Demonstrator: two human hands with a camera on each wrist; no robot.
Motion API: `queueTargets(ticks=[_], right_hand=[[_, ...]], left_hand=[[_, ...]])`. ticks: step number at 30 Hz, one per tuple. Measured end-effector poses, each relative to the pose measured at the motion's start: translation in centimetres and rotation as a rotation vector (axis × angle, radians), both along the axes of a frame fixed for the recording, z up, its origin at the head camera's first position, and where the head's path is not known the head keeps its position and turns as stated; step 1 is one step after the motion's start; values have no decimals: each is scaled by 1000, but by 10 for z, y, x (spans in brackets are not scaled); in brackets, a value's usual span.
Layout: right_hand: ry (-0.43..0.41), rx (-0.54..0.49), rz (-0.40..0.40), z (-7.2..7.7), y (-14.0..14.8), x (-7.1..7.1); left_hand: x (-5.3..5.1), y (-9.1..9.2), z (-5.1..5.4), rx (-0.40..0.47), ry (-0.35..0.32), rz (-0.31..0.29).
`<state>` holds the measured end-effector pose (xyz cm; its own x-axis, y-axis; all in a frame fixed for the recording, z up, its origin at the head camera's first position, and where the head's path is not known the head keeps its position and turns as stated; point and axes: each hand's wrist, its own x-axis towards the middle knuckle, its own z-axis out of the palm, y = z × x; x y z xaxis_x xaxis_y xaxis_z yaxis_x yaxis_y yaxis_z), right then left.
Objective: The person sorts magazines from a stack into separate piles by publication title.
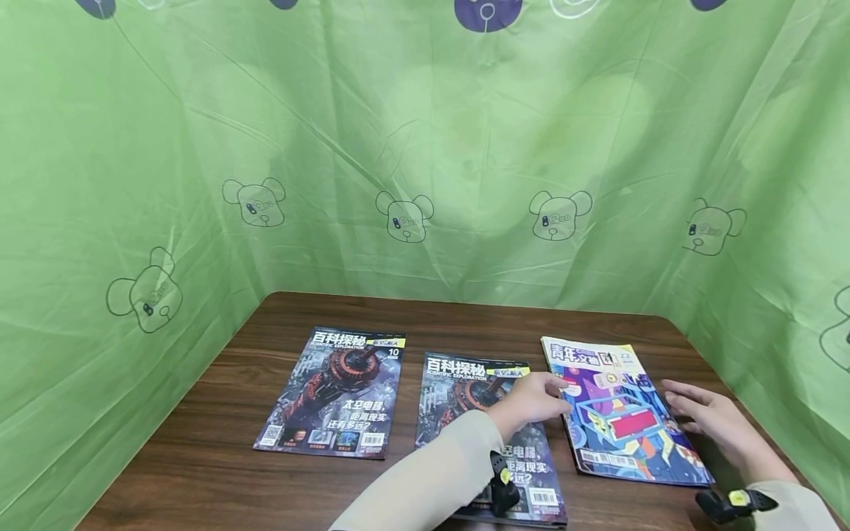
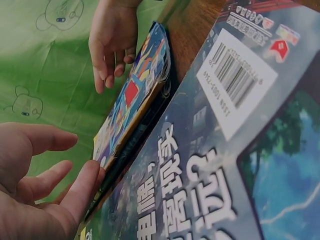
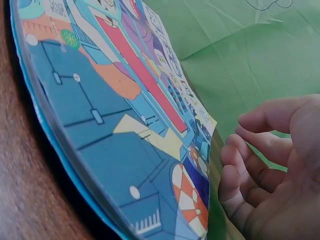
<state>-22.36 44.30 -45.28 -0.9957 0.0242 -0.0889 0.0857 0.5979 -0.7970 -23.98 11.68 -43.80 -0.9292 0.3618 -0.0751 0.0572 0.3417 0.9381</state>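
A colourful magazine (image 1: 620, 420) with a purple and blue cover lies on the right of the table, and the left wrist view shows dark page edges beneath it. My left hand (image 1: 534, 398) is at its left edge, fingertips close to or touching it, fingers loosely extended. Off the right edge, my right hand (image 1: 717, 424) has its fingers loosely bent and holds nothing. A dark magazine (image 1: 441, 398) with white lettering lies under my left forearm, which hides part of its cover. In the right wrist view, a gap separates the right fingers (image 3: 232, 180) from the colourful cover.
Another dark magazine (image 1: 341, 398) with the same cover lies farther left on the brown wooden table (image 1: 219, 442). Green curtains (image 1: 465, 147) with bear drawings enclose the table at the back and both sides. Each wrist wears a black strap.
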Motion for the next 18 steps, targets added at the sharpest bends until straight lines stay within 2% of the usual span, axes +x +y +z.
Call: queueTargets(ticks=[9,13,18], right_hand=[[-21,-31,19,3,-12,1],[-18,-51,25,4,-19,-1],[-63,-68,24,6,-29,-3]], left_hand=[[-2,-6,-2,95,-24,-13],[-5,-13,-2,116,-20,-18],[-8,-23,-1,118,-8,-35]])
